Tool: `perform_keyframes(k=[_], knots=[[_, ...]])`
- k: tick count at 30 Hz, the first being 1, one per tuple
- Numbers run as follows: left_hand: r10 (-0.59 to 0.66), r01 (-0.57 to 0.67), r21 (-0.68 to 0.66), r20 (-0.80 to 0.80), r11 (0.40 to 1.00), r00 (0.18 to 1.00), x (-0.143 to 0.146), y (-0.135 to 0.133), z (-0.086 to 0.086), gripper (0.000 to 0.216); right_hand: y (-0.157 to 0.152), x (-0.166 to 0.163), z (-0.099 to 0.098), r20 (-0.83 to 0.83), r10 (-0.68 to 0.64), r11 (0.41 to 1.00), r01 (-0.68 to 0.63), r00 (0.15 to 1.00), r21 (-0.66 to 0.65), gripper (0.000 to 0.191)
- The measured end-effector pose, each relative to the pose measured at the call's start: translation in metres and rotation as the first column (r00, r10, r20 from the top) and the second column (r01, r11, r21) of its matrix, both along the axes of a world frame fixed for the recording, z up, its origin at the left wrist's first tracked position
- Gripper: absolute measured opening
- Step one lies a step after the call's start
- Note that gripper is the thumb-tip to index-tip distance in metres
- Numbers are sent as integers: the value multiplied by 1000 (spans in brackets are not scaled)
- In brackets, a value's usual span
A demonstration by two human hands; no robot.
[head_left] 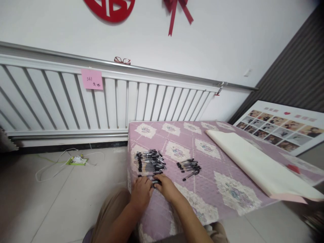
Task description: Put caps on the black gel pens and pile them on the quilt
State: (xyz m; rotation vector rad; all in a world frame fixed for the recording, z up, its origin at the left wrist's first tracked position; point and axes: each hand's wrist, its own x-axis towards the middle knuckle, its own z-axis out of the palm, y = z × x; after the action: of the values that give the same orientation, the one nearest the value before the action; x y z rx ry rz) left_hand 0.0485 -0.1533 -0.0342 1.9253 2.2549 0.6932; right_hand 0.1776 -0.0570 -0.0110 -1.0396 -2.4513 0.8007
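Observation:
My left hand [141, 190] and my right hand [165, 186] rest close together near the left end of a table with a purple flowered cloth [174, 136]. Between them are dark pens [156, 182], with the fingers of both hands curled around their ends; how many there are is partly hidden. Just beyond my fingers a single pen [149, 175] lies crosswise. Past it sits a dense pile of black-capped clear pens [150, 161], roughly lined up side by side. A smaller group of similar pens [189, 166] lies to the right, apart from the pile.
A long cream sheet [243, 158] lies along the table's right part, near a photo board [280, 126]. A white radiator [157, 101] runs behind the table, with a pink note [92, 79] and glasses [122, 60] on it. On the floor at left is a power strip [77, 160] with cables.

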Motion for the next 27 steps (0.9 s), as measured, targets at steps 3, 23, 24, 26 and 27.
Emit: perform_keyframes(k=[3,23,24,26,27], knots=[[3,-3,17,14,1000,1000,0,-1,1,10,-1,11,1,-41,-38,999,39,998,7,31],[77,-82,-57,-83,995,994,-1,16,6,9,-24,34,-27,-425,-337,930,369,840,-7,22],[85,-90,-55,-92,994,992,-2,17,7,9,-24,35,-27,-437,-340,928,371,832,-16,21],[91,-96,-43,-106,994,990,-2,20,9,9,-25,35,-29,-459,-346,927,373,819,-33,21],[95,-99,-35,-110,994,989,-2,21,10,9,-25,35,-29,-466,-349,927,374,814,-40,20]])
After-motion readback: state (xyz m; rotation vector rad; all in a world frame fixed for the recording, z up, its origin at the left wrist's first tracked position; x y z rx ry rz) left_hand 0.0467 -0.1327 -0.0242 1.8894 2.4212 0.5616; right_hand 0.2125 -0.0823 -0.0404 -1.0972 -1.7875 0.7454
